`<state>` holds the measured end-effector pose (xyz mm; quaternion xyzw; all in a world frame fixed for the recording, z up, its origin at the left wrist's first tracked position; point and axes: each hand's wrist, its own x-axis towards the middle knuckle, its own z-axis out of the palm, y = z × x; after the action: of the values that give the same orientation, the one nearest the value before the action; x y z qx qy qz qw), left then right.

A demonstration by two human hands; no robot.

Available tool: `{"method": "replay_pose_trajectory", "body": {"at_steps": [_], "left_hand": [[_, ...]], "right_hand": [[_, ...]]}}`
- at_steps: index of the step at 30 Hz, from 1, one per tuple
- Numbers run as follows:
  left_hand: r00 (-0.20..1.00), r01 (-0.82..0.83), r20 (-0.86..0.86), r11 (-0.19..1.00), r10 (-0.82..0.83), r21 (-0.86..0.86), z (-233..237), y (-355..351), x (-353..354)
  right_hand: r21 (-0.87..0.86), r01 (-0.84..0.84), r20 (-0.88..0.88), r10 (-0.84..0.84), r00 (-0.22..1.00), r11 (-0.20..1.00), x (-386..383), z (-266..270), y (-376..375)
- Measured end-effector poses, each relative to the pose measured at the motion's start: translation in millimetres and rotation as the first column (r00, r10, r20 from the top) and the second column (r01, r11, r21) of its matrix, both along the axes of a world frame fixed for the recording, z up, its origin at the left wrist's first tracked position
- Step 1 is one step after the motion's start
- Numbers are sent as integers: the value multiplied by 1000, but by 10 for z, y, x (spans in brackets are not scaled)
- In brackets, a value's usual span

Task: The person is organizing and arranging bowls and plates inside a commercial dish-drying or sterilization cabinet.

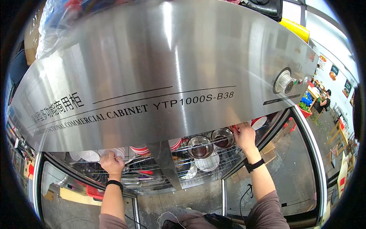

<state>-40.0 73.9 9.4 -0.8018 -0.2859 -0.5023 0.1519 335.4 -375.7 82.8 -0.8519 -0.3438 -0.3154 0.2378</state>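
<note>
Inside an open steel cabinet point(167, 57), a wire shelf point(173, 150) carries bowls and metal pots. Curled over its front wire at the left is my left hand point(111, 163), closed, right beside white bowls point(90, 155). Toward the right end my right hand point(244, 135) is closed on the same shelf's wire, its fingertips partly hidden. Next to it sit a metal pot point(223, 138) and a red-and-white bowl point(259, 122). Another metal pot point(200, 146) stands nearer the middle, by red-striped bowls point(140, 149). A lower rack holds a white dish point(207, 162) and utensils.
Glass doors stand swung outward, the left door point(76, 191) and the right door point(289, 164). A dark vertical strip point(164, 164) crosses the shelf front. On the cabinet top lies a plastic bag point(57, 28). A person point(325, 100) sits far off at the right.
</note>
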Motion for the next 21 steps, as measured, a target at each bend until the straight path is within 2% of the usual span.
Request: {"method": "replay_pose_trajectory", "body": {"at_steps": [4, 8, 11, 12, 15, 16, 19, 21], "left_hand": [[1000, 14, -3, 1000, -14, 2, -25, 28, -3], [1000, 10, -2, 1000, -10, 7, -5, 28, -1], [1000, 24, 3, 1000, -24, -6, -32, 53, -18], [999, 32, 4, 999, -32, -15, -50, 59, -24], [1000, 14, 2, 1000, -14, 24, -42, 48, -14], [1000, 16, 0, 1000, -16, 20, -53, 57, -13], [1000, 31, 5, 999, -31, 12, -50, 77, -5], [999, 50, 19, 999, -50, 4, -28, 57, 3]], "right_hand": [[9, 8, -149, -7, 989, 1000, 23, 13, 34], [-96, -8, -401, -31, 916, 995, 22, 225, 67], [-59, -131, -325, 105, 940, 990, 195, 131, -49], [-94, -152, -432, 97, 896, 984, 230, 189, -88], [-205, -76, -520, -43, 853, 976, 467, 86, -126], [-268, -164, -623, -41, 781, 949, 461, 210, -107], [-289, -278, -480, 112, 870, 916, 652, 46, -68], [-275, -333, -549, 136, 824, 902, 698, 94, -22]]}}
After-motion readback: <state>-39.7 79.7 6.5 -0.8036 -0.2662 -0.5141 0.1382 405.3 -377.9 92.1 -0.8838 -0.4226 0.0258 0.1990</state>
